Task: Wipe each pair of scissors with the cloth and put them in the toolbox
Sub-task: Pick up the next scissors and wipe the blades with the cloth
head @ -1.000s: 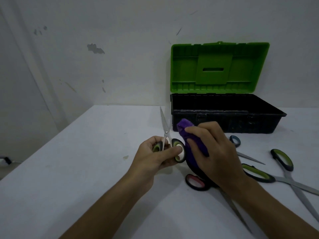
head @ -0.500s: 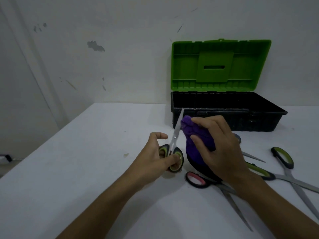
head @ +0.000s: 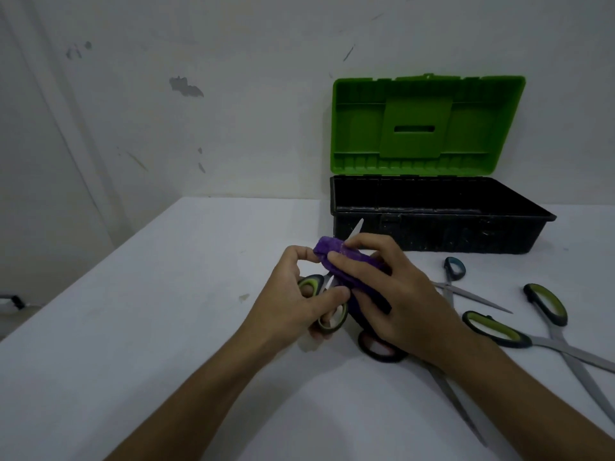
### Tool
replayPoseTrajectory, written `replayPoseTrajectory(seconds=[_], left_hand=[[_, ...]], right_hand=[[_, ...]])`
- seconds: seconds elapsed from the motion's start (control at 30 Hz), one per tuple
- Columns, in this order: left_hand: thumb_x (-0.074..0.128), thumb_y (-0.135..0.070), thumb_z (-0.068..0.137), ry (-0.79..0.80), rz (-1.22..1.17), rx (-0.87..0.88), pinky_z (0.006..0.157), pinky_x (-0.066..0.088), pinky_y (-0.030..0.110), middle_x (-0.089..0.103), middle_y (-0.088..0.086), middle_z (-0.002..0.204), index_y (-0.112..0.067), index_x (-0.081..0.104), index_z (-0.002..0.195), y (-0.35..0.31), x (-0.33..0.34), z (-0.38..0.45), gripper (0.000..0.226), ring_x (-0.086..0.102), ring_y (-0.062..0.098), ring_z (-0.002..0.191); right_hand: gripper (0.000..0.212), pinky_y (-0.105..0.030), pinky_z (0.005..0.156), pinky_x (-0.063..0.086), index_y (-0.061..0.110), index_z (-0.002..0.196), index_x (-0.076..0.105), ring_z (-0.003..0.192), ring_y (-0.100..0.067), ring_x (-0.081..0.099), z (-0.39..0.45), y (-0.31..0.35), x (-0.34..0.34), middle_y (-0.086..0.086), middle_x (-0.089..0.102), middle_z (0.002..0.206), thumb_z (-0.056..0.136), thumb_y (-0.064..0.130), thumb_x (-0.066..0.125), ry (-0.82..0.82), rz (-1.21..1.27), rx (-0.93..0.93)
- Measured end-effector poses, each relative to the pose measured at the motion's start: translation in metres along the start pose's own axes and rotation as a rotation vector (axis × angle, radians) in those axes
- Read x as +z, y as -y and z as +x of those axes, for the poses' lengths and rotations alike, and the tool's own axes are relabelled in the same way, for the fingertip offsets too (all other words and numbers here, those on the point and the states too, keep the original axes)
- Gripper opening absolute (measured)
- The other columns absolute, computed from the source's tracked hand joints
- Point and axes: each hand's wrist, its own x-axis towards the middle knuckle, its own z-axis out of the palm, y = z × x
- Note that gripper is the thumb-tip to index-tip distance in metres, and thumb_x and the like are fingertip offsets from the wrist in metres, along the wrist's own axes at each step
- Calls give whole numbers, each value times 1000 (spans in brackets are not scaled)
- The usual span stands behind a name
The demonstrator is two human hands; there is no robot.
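My left hand [head: 293, 304] grips the green-and-black handles of a small pair of scissors [head: 316, 287], blades pointing up and away. My right hand [head: 392, 294] presses a purple cloth [head: 346, 261] around those blades; only the blade tip [head: 357, 227] shows above the cloth. The black toolbox [head: 432, 227] stands behind with its green lid [head: 426, 124] raised. Three more pairs lie on the table: red-handled scissors [head: 379, 351] partly under my right wrist, blue-handled scissors [head: 454, 271], and large green-handled scissors [head: 545, 327] at the right.
The white table [head: 166, 344] runs to a left edge with a drop beyond. A grey wall rises right behind the toolbox. A small speck [head: 244, 297] lies on the table left of my hands.
The cloth has moved from beside the blades to wrap around them. My left hand has tilted the scissors rightward and regripped the handles.
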Motion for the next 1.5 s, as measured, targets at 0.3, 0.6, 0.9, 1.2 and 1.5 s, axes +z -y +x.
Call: replayPoseTrajectory(seconds=[0.3, 0.6, 0.9, 1.2, 1.5], left_hand=[[78, -17, 79, 86, -95, -4, 40, 47, 25, 50, 2, 54, -26, 43, 106, -7, 2, -6, 46, 51, 13, 40], [78, -16, 79, 21, -62, 46, 35, 44, 24, 51, -4, 47, -19, 38, 103, -2, -6, 0, 47, 47, 11, 36], [78, -17, 79, 26, -96, 31, 43, 48, 28, 59, -2, 56, -14, 40, 108, 4, -4, 6, 48, 53, 28, 55], [79, -17, 80, 44, -169, -97, 34, 35, 22, 50, -5, 44, -21, 36, 103, 9, -10, 9, 49, 40, 15, 38], [76, -15, 81, 49, -173, 12, 33, 39, 23, 53, -2, 46, -15, 38, 105, 0, -13, 5, 45, 43, 18, 39]], right_hand=[[42, -43, 83, 53, 6, 132, 57, 104, -35, 56, 7, -26, -17, -20, 56, 119, 93, 16, 45, -236, -267, 190], [48, -34, 77, 48, 12, 134, 56, 90, -31, 53, 4, -6, 8, -13, 47, 124, 88, -1, 63, -158, -302, -66], [50, -33, 77, 49, 9, 133, 53, 88, -29, 55, -6, 1, 6, -12, 48, 127, 86, 1, 67, -154, -257, -90], [45, -44, 78, 52, 4, 127, 61, 94, -33, 58, 16, -34, -1, -16, 62, 118, 83, -6, 63, -211, -232, 211], [41, -35, 77, 49, 7, 126, 62, 87, -29, 58, 24, -14, 6, -15, 62, 118, 85, -2, 66, -125, -176, -80]])
